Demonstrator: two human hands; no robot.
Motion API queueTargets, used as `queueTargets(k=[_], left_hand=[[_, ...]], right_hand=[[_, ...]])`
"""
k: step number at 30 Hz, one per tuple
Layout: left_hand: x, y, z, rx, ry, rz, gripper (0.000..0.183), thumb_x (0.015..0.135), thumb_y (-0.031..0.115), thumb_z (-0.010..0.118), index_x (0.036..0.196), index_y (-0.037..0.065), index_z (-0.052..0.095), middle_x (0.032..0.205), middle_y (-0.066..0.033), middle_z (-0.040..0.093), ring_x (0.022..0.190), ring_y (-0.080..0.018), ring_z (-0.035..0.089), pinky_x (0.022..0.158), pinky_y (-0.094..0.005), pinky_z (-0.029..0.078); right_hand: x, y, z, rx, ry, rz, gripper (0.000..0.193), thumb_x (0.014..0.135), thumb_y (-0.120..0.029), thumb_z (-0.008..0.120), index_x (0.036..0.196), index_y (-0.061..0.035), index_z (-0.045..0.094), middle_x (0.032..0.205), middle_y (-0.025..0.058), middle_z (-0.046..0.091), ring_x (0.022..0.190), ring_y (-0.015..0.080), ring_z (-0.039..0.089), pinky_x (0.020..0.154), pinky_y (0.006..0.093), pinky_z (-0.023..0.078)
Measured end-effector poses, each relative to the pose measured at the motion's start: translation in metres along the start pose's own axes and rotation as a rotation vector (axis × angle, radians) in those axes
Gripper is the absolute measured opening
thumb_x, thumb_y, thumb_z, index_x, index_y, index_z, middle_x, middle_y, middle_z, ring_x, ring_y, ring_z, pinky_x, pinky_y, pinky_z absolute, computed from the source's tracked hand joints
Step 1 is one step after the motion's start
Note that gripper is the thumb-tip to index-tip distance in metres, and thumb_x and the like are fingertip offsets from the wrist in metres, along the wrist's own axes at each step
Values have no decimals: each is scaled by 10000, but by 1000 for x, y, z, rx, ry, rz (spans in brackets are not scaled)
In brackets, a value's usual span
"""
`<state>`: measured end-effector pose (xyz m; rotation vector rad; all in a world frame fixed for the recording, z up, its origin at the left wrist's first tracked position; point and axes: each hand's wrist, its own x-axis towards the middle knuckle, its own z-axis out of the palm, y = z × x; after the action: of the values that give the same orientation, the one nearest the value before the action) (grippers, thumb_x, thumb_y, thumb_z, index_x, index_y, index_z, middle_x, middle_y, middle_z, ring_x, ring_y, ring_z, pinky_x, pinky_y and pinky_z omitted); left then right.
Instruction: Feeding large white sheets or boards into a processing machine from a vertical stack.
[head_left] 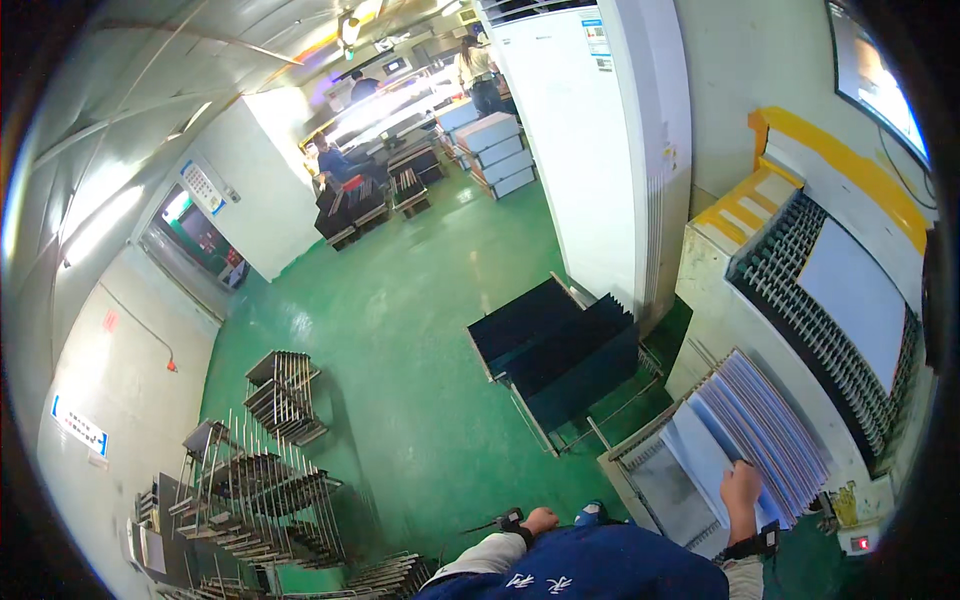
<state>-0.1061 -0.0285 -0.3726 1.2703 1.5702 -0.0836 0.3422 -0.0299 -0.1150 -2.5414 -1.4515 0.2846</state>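
Observation:
My right hand is closed at the near edge of a pale white panel, which leans in a slotted rack. Behind this panel, several more thin white panels stand side by side in the same rack. My left hand hangs close in front of my body, fingers curled, with nothing visible in it. Both wrists wear a small black device on a strap.
A conveyor machine with black rollers carries a white sheet at the right. Ahead stands a cart of dark panels beside a tall white cabinet unit. Metal racks crowd the left. People work far off.

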Motion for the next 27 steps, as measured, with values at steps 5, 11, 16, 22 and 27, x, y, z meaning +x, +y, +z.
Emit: queueTargets(k=[5, 11, 16, 22, 27], left_hand=[[-4, 5, -1, -70, -24, -21, 302, 714, 312, 589, 860, 57, 660, 732, -87, 649, 660, -214, 618, 624, -327, 492], [-6, 7, -1, -4, -6, 7, 291, 701, 278, 575, 852, 43, 658, 763, -101, 654, 702, -221, 621, 661, -327, 487], [-15, 16, -3, -23, -32, -37, 303, 679, 250, 549, 857, 28, 656, 805, -136, 658, 770, -267, 629, 716, -352, 485], [-17, 12, -3, -40, -13, -25, 298, 683, 261, 549, 849, 41, 663, 804, -136, 657, 764, -270, 632, 724, -352, 489], [-15, 10, -2, -46, 21, -22, 301, 683, 277, 552, 837, 44, 666, 808, -136, 658, 752, -265, 635, 721, -349, 491]], right_hand=[[1, 3, 4, -43, -8, 5, 172, 748, -182, 588, 783, -14, 605, 799, 200, 620, 772, 361, 601, 684, 445, 467], [2, 3, 2, -60, -8, -16, 175, 749, -184, 583, 776, -12, 604, 790, 200, 619, 755, 362, 602, 670, 449, 468], [2, 3, 3, -22, -3, 8, 177, 714, -179, 624, 772, -13, 604, 788, 214, 614, 768, 378, 594, 678, 458, 462], [1, 1, 1, -13, 11, -11, 172, 701, -170, 625, 758, -9, 604, 773, 222, 610, 757, 385, 593, 672, 463, 460], [1, 6, 6, 7, 47, -29, 172, 694, -169, 625, 742, -5, 600, 753, 226, 604, 746, 392, 591, 669, 468, 459]])
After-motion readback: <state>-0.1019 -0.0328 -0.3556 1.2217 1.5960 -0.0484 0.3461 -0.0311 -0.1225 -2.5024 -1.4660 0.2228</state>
